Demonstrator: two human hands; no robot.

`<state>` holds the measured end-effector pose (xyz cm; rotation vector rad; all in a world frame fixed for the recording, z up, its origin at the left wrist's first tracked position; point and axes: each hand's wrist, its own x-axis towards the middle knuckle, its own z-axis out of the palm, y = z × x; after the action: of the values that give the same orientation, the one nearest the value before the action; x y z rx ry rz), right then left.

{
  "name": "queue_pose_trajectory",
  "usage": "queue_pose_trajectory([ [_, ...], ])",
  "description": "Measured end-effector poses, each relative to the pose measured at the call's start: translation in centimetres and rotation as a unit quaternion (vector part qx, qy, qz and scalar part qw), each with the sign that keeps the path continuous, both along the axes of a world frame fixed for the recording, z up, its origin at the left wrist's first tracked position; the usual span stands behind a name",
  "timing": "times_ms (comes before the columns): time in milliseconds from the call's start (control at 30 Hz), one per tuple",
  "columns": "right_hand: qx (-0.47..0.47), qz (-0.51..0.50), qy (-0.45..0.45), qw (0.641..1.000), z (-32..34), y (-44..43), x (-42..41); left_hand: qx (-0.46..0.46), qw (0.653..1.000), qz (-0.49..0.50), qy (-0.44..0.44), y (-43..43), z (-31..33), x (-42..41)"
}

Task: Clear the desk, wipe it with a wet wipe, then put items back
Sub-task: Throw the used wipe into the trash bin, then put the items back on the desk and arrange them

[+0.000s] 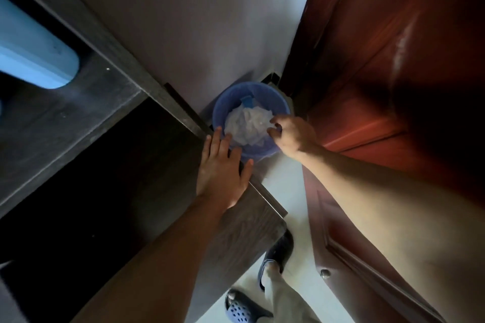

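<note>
1. The task is looking well past its middle. The right grip (291, 136) is reaching down over a blue bin (262, 92) at the centre of the frame, so I am reading this as the used wipe being thrown away after the wiping.
2. A crumpled white wad (246, 123) is lying inside the bin. The wet wipe is most likely part of it, though I cannot pick it out from the other paper.
3. The fingers of the right grip are curling at the right edge of the wad. I cannot tell whether they are pinching it or hanging just above it.
4. The left grip (223, 168) is lying spread and flat, holding nothing. It is resting on the corner of the dark wooden desk (249, 217), just left of the bin, with its fingertips reaching over the rim.
5. Putting the items back is appearing to be what is left. Most of the desk is sitting in deep shadow at the lower left.
6. A pale blue rounded thing (34, 55) is sitting at the upper left. It is too blurred to name.
7. A red-brown door (393, 86) is crowding the right side, and the bin is wedged between it, the wall (196, 21) and the desk.
8. On the pale floor (283, 186) at the bottom, two shoes (278, 249) are standing close to the desk corner.
</note>
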<state>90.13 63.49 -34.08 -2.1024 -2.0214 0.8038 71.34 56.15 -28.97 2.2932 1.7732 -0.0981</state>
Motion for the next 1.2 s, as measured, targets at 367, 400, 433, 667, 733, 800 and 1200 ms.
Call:
queue_pose_trajectory([
  [367, 0.103, 0.098, -0.050, 0.989, 15.5, -8.6, -3.6, -0.018, 0.997, 0.067, -0.024, -7.9, 14.6, -4.8],
  [400, 0.107, 0.106, -0.051, 0.987, 17.0, -9.6, -4.2, -0.014, 0.997, 0.074, -0.025, -8.9, 16.2, -5.6],
  [433, 0.108, 0.116, -0.054, 0.986, 18.6, -10.6, -4.8, -0.010, 0.996, 0.080, -0.025, -9.9, 17.6, -6.4],
  [667, 0.082, 0.179, -0.084, 0.977, 26.3, -16.7, -8.4, -0.025, 0.991, 0.128, -0.008, -17.5, 25.3, -12.8],
  [733, 0.082, 0.182, -0.089, 0.976, 27.9, -17.7, -9.1, -0.041, 0.988, 0.152, -0.006, -19.5, 26.7, -14.4],
  [800, 0.077, 0.197, -0.096, 0.973, 29.2, -18.5, -9.7, -0.057, 0.984, 0.167, 0.003, -21.3, 27.4, -15.7],
  [1200, 0.046, 0.196, 0.010, 0.979, 31.2, -17.2, -12.3, -0.067, 0.963, 0.252, -0.074, -24.0, 28.6, -16.4],
])
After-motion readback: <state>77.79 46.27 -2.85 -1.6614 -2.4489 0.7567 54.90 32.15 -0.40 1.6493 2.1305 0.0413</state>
